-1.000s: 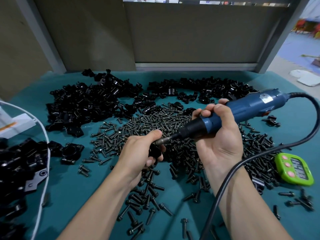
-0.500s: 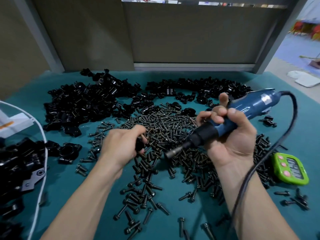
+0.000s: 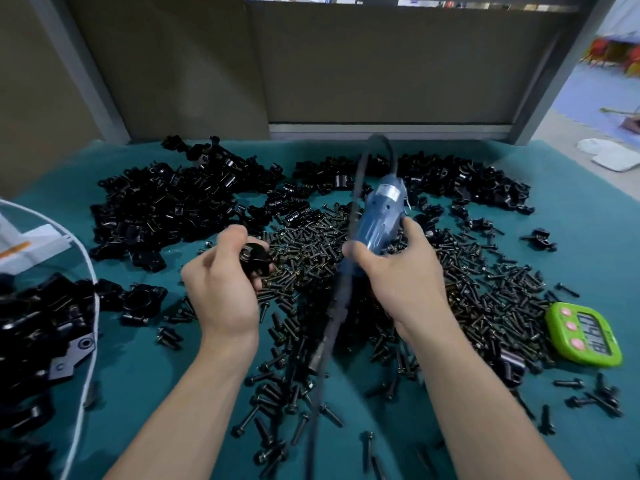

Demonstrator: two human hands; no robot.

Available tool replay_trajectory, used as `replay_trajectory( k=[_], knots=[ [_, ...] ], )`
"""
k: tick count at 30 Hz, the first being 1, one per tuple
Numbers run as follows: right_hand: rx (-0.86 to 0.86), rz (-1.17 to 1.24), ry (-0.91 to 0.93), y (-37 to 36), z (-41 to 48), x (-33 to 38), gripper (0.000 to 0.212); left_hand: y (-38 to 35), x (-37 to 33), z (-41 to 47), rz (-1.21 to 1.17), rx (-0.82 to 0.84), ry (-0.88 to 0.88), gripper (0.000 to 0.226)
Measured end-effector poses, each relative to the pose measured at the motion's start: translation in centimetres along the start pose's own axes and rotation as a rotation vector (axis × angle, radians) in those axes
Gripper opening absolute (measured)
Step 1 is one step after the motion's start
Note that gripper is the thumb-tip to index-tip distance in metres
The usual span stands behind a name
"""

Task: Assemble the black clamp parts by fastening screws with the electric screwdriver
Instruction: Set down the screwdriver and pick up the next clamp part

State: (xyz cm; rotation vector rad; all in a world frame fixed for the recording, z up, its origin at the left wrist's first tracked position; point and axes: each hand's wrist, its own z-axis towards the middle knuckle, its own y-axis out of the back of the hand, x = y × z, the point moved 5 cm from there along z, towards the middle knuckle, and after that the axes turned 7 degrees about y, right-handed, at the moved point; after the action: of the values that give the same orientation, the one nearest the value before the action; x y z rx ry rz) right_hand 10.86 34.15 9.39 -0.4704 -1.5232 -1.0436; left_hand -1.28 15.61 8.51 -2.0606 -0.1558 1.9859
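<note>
Head view, left of centre: the left hand (image 3: pixel 221 292) curls its fingers round a black clamp (image 3: pixel 254 259). At centre-right, the right hand (image 3: pixel 398 275) grips the electric screwdriver (image 3: pixel 381 216), now swung away from the clamp, so that screw seems fastened.

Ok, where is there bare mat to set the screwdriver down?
Best patch: the teal mat between the clear bag and the left forearm. A smaller strip lies at the right, between the screw pile and the mat's edge, beyond the green timer. The centre is thick with screws, the back with black clamp parts.
</note>
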Motion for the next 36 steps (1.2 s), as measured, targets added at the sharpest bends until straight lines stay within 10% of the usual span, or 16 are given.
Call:
replay_trajectory(
  k=[4, 9, 14, 18, 36],
  knots=[
    [-0.161, -0.271, 0.072, 0.5, -0.8, 0.0, 0.097, 0.2, -0.1, 0.0, 0.045, -0.014, -0.025, 0.044],
    [-0.359, -0.367, 0.247, 3.2, -0.5, 2.1, 0.060, -0.2, 0.0, -0.1, -0.014, 0.021, 0.102, 0.039],
    [0.057, -0.049, 0.440, -0.4, -2.6, 4.1, 0.024, -1.5, 0.3, -0.8, 0.028, 0.204, 0.231, 0.049],
    [0.467, 0.043, 0.446, -3.6, -3.7, 4.1, 0.034, -2.2, 1.1, -1.4, 0.019, 0.169, 0.258, 0.052],
    [0.460, 0.314, 0.253, -4.0, -2.8, 2.1, 0.030, -2.3, 1.3, -0.4, 0.217, 0.502, 0.106, 0.065]
  ],
)
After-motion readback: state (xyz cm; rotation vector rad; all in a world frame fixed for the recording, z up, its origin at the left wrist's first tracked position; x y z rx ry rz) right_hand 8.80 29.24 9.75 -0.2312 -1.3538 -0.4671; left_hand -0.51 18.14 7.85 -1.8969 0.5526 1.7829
